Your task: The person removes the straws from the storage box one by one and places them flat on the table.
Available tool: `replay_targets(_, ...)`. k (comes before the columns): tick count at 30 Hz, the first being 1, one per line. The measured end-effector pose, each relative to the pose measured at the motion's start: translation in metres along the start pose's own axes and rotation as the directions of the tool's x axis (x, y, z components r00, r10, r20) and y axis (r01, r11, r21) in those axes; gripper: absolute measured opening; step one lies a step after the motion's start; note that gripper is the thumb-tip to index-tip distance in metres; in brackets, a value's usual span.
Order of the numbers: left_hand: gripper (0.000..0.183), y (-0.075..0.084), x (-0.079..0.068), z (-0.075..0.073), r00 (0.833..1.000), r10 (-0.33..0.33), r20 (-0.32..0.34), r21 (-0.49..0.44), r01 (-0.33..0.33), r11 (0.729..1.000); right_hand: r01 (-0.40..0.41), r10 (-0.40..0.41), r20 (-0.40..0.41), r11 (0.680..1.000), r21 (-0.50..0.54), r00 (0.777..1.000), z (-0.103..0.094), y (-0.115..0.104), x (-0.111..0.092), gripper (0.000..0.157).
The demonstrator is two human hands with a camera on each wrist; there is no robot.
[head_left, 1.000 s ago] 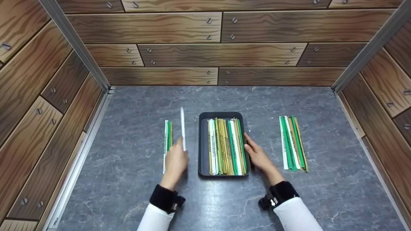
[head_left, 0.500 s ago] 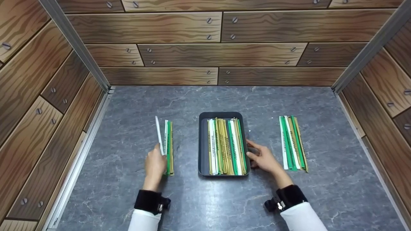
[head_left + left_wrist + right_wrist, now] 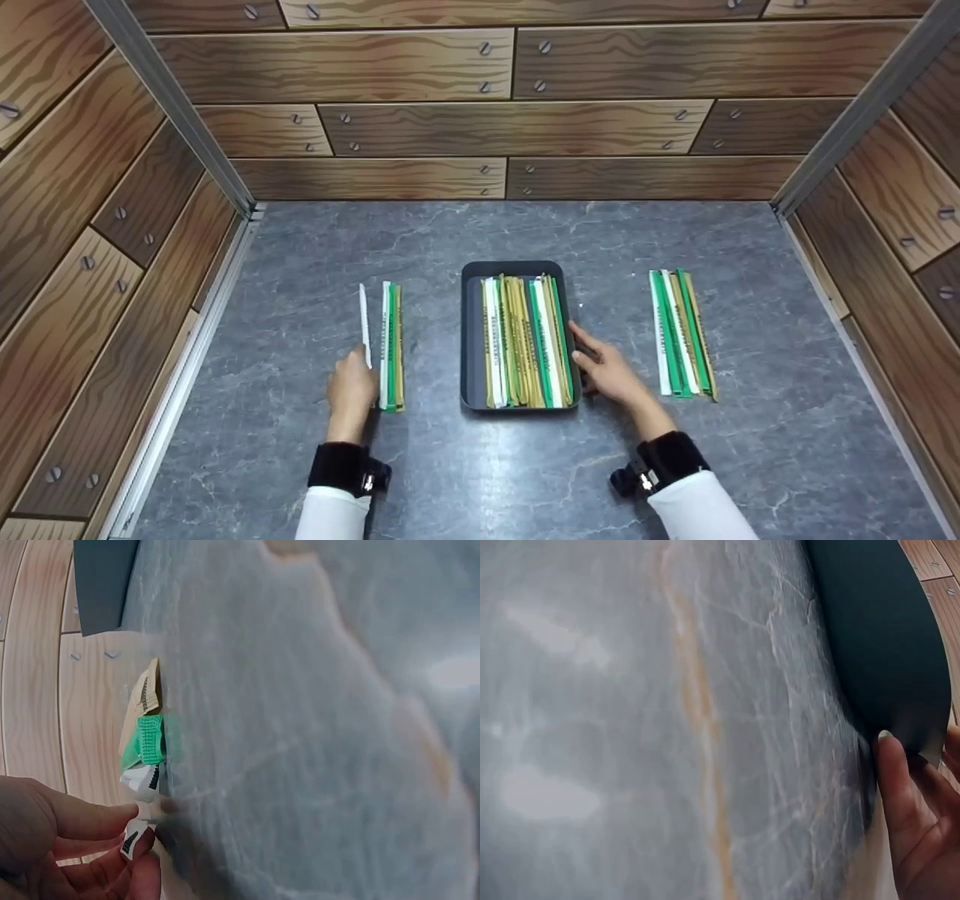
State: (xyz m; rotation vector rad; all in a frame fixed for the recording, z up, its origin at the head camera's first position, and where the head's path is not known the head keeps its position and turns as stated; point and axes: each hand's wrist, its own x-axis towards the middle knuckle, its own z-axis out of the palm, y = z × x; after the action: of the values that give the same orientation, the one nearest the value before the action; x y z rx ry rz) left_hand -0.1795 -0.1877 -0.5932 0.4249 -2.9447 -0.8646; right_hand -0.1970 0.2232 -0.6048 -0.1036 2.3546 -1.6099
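In the head view my left hand (image 3: 351,386) pinches a slim white wrapped stick (image 3: 365,319) near its close end. Just right of it a white stick (image 3: 385,330), a green stick (image 3: 392,352) and a tan stick (image 3: 399,360) lie side by side. The left wrist view shows the pinched white stick's end (image 3: 133,838) between thumb and fingers, low beside the white one. My right hand (image 3: 615,373) touches the right side of a dark tray (image 3: 474,337), its fingers fairly straight. The thumb (image 3: 895,776) lies against the tray's outer wall (image 3: 885,637).
Several white, green and tan sticks fill most of the tray, leaving a bare strip at its left. Another row of sticks (image 3: 681,334) lies on the grey marbled table (image 3: 517,476) at right. Wood-patterned walls (image 3: 420,127) enclose the back and sides.
My left hand has carried the white stick leftward, across to the left side of the small row, and lowered it. My right hand has shifted slightly along the tray's side.
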Motion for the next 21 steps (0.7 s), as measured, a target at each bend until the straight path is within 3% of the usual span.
replay_targets(5,0.019,0.003,0.0019,-0.0008,1.0,0.008,0.009,0.008,-0.008,1.0,-0.021,0.022,-0.038,0.999,0.034,0.999,0.0051,-0.0034,0.0042,0.055)
replay_targets(10,0.033,0.0057,0.0031,-0.0022,0.998,-0.017,0.058,-0.005,0.018,1.0,-0.014,0.015,-0.053,1.0,0.018,0.998,0.0083,-0.003,0.0067,0.055)
replay_targets(15,0.038,0.0054,0.0048,-0.0028,0.995,-0.029,0.095,-0.012,0.03,0.999,0.036,-0.039,-0.056,0.998,-0.051,0.998,0.0093,-0.0078,0.0057,0.053)
replay_targets(21,0.035,0.0036,0.005,-0.001,0.996,-0.012,0.084,0.016,0.011,1.0,0.049,-0.053,-0.039,0.994,-0.098,0.998,0.0095,-0.0012,0.0092,0.054)
